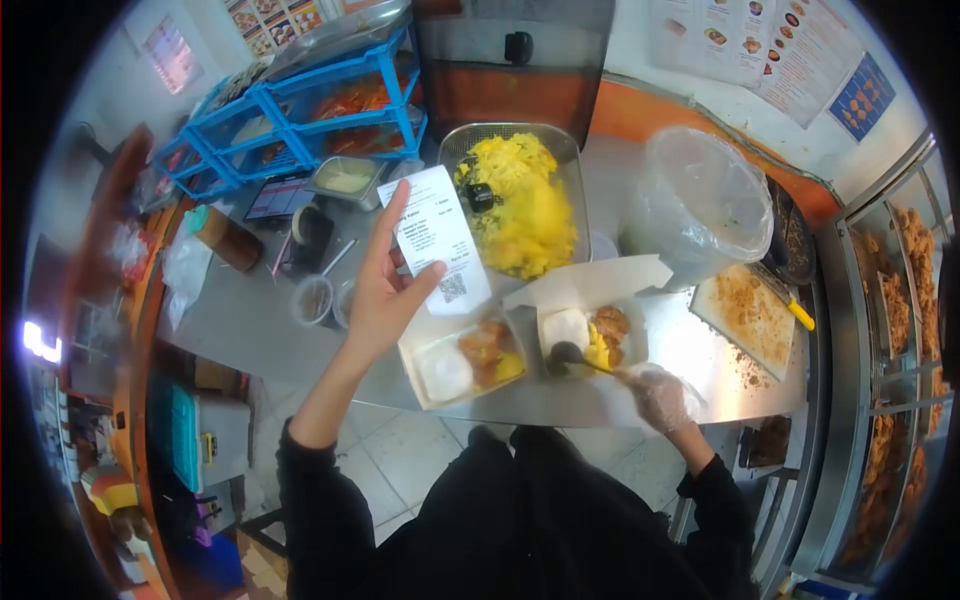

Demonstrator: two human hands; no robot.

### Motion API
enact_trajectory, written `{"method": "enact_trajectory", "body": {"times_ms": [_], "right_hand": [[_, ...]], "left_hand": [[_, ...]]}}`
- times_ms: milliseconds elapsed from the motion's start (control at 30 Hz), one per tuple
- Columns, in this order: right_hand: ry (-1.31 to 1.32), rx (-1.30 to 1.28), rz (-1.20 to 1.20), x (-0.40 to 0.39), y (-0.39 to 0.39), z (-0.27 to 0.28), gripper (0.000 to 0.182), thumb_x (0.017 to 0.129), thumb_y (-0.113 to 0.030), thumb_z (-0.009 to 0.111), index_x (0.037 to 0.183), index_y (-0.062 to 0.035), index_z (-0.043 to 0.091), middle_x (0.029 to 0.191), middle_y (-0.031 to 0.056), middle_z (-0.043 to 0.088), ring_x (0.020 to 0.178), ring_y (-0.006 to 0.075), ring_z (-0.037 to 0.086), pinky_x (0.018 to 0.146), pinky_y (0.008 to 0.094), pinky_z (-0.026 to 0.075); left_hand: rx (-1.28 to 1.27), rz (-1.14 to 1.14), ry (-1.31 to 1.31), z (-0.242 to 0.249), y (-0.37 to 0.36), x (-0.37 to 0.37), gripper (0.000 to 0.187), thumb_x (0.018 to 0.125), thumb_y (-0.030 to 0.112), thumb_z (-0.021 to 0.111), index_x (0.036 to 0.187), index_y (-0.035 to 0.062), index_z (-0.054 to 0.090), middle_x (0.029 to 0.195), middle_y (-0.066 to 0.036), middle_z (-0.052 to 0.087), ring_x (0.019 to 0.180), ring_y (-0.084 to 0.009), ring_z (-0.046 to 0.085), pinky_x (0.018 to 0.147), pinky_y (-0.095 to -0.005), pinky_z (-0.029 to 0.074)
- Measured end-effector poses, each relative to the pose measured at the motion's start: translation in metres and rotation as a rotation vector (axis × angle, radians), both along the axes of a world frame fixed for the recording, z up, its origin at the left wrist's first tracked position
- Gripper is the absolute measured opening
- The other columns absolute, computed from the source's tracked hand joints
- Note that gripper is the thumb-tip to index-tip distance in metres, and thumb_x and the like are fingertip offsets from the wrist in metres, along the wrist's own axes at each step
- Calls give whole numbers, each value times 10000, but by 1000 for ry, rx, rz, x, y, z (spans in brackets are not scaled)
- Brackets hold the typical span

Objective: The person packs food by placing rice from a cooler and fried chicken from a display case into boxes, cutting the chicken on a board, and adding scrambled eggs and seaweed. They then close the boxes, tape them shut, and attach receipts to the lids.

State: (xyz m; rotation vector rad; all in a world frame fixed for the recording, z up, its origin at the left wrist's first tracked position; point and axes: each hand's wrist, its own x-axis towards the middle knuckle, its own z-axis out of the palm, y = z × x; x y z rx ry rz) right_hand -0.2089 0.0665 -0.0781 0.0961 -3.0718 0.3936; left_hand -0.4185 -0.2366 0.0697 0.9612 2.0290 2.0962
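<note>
Two open meal boxes sit side by side at the near edge of our steel counter [690,345]. Left box [462,358]: a white rice mound, browned fried pieces, a bit of yellow. Right box [590,335]: white rice, fried pieces, yellow rice, its lid standing up behind. Beyond them, a metal tray [515,200] heaped with yellow rice, a dark scoop handle lying in it. To the right, a big tub lined with a clear plastic bag [700,205]; contents not readable through the film. Further right, a cutting board [750,312] scattered with brown crumbs, a yellow-handled knife on it. Left of the tray: a small steel pan [345,178] of pale sauce, blue wire racks [300,110] with reddish contents, two small round cups [313,298] we can't identify.

The display case at far right is cut by the lens edge; fried food inside is blurred. Print on the receipt is too small to read, apart from a code square. Wall posters are illegible.

Our left hand [385,290] is raised over the counter, fingers extended, thumb pinching a white receipt [437,238] upright against them, above the left box. Our right hand [660,398], in a clear glove, is closed on the handle of a spoon [575,357] whose bowl rests in the right box. The hands are well apart.
</note>
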Motion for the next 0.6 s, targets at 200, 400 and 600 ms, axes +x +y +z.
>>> {"method": "enact_trajectory", "body": {"times_ms": [200, 400, 600], "right_hand": [[29, 123, 26, 7, 8, -6, 423, 691, -41, 484, 1050, -243, 580, 606, 38, 514, 579, 195, 546, 532, 351, 460], [7, -213, -8, -13, 66, 43, 383, 689, -26, 497, 1024, -182, 594, 655, 52, 553, 549, 207, 533, 496, 316, 449], [260, -58, -246, -74, 207, 193, 233, 772, -107, 466, 945, -54, 613, 778, 140, 588, 636, 204, 561, 548, 336, 425]], "left_hand": [[14, 12, -101, -5, -4, 10, 732, 719, -97, 514, 1343, 85, 179, 1308, -106, 302, 1135, -180, 390, 925, -294, 344], [-14, 75, 6, -8, 30, 2, 719, 751, -100, 492, 1348, 98, 144, 1279, -103, 327, 1070, -165, 445, 802, -245, 440], [-227, 188, 158, -8, 113, -37, 555, 740, -65, 490, 1268, 49, 363, 1095, -99, 442, 998, -154, 467, 818, -246, 388]]}}
